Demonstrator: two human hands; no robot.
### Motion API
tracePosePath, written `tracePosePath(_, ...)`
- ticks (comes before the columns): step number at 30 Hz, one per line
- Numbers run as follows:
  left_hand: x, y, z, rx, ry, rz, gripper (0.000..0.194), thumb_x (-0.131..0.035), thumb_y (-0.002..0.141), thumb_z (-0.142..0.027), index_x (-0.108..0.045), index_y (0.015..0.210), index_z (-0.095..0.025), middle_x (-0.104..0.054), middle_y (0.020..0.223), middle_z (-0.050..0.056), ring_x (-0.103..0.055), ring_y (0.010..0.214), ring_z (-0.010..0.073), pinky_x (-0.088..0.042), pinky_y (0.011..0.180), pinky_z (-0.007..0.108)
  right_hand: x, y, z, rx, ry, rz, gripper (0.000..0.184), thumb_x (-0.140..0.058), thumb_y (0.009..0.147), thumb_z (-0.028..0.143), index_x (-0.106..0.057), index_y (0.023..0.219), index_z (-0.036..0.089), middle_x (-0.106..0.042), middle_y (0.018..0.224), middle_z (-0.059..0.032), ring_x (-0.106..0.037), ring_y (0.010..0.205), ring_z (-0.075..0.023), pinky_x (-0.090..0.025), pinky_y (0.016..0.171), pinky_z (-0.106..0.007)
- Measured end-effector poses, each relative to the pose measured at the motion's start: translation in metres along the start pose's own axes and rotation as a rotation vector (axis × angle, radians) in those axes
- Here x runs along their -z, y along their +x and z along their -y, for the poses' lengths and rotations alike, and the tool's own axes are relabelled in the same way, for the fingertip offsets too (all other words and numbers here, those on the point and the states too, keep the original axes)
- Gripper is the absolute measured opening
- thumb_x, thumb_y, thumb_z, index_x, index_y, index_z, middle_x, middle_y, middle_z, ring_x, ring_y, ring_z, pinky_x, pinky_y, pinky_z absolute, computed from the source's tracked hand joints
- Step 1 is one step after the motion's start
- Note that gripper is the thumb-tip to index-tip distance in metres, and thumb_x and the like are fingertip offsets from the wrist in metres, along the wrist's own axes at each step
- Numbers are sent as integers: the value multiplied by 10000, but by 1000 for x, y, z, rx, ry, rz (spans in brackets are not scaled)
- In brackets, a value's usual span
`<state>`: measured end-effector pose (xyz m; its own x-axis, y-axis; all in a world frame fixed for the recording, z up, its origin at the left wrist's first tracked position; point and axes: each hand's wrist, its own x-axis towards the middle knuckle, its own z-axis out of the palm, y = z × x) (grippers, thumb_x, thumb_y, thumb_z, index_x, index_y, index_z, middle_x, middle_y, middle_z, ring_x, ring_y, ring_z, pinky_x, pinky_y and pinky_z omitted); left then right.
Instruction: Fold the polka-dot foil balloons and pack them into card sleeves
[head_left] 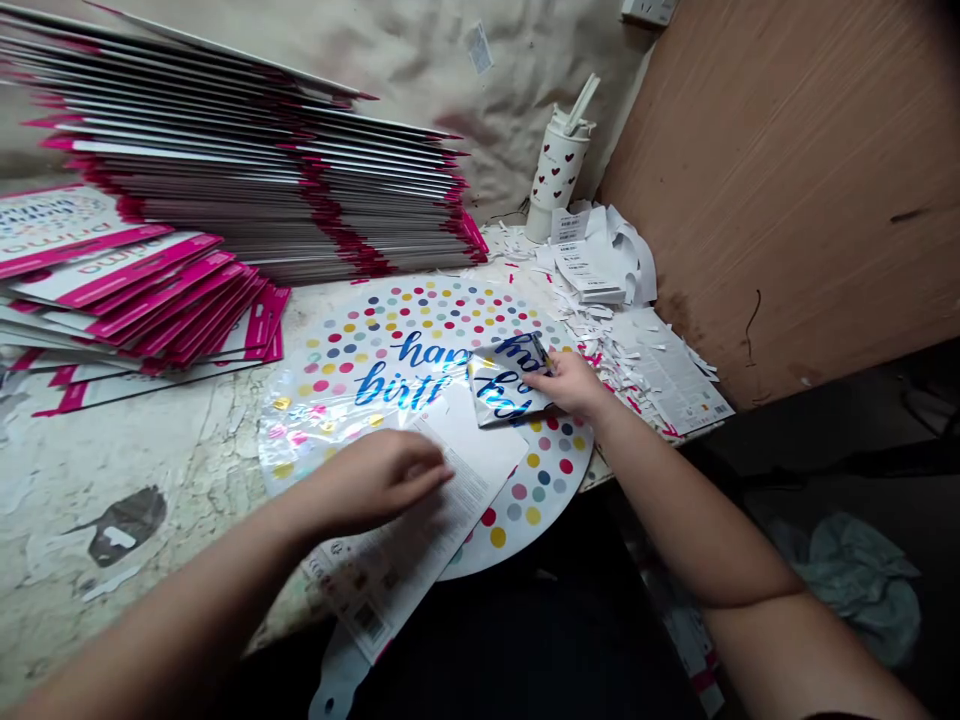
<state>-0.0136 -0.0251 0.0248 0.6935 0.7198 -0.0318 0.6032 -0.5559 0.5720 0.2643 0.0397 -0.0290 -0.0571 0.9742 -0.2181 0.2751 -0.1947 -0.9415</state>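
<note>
Our right grip (574, 385) pinches folded balloon foil (510, 380). Our left grip (375, 480) rests open, palm down, on a printed card (472, 460).

A round foil balloon (420, 330) shows multicoloured polka dots and blue lettering; stacked packets (150, 290) have hot-pink edges.

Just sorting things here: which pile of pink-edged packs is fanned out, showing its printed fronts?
The lower pile at far left, its white-and-pink fronts splayed out; the tall pile behind it shows mostly edges.
</note>
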Motion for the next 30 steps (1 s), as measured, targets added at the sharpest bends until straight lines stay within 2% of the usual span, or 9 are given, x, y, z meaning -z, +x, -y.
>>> tracePosePath(1,-8,9,-2,4,94,-70,200,-463,828,-297,-643,821,-209,-657,843,52,-600,807,193,-453,750,313,-3,0,-3,-1,-26,-26,262,-742,623,297,-655,823,151,-697,749,-51,-653,695,-203,-530,653,-336)
tracePosePath(3,-25,26,-3,-43,276,-85,226,-403,825,-230,-600,916,-167,-607,953,106,-545,887,232,-425,797,378,-7,-4,-8,11,-54,-62,265,-726,641,315,-656,841,157,-700,784,-56,-652,730,-212,-524,676,-344)
tracePosePath(6,-40,40,2,-101,392,-133,184,-411,782,-211,-565,867,-152,-571,961,127,-498,918,265,-383,835,440,-8,-18,-10,72,-89,-127,274,-702,668,334,-660,872,156,-702,869,-73,-652,803,-225,-517,729,-353)
tracePosePath(9,-39,42,7,-158,395,-153,139,-400,763,-185,-525,822,-167,-570,862,93,-497,856,239,-367,828,426,-6,-32,-5,89,-42,-125,291,-706,667,350,-668,875,150,-705,885,-83,-655,802,-228,-520,730,-354)
tracePosePath(16,-33,36,6,-215,420,-161,154,-401,770,-199,-536,840,-173,-584,779,58,-497,792,218,-321,834,431,-4,-35,15,32,168,24,336,-775,583,304,-675,857,136,-708,846,-57,-655,752,-191,-519,714,-320)
tracePosePath(22,-33,34,3,-272,435,-188,170,-374,797,-239,-533,810,-183,-577,777,61,-473,772,213,-315,800,419,0,-25,19,-253,128,499,327,-810,503,201,-665,782,109,-693,693,-18,-624,593,-128,-508,588,-239)
tracePosePath(24,-34,34,1,-290,443,-167,173,-372,806,-257,-529,805,-185,-573,780,61,-471,780,216,-312,801,419,-2,-19,21,-315,147,585,329,-820,474,171,-664,757,113,-695,694,-12,-630,604,-125,-516,599,-227)
tracePosePath(27,-35,34,-2,-303,449,-154,168,-375,813,-268,-520,783,-189,-559,760,55,-466,771,213,-311,801,416,-11,-12,29,-414,137,611,290,-820,491,193,-666,726,122,-696,673,-18,-628,578,-125,-524,573,-220)
tracePosePath(30,-34,33,-3,-309,441,-161,161,-377,815,-262,-517,774,-193,-559,762,53,-467,774,211,-306,812,417,-22,-7,37,-484,108,525,258,-792,573,278,-656,733,128,-689,642,-40,-613,511,-132,-514,497,-231)
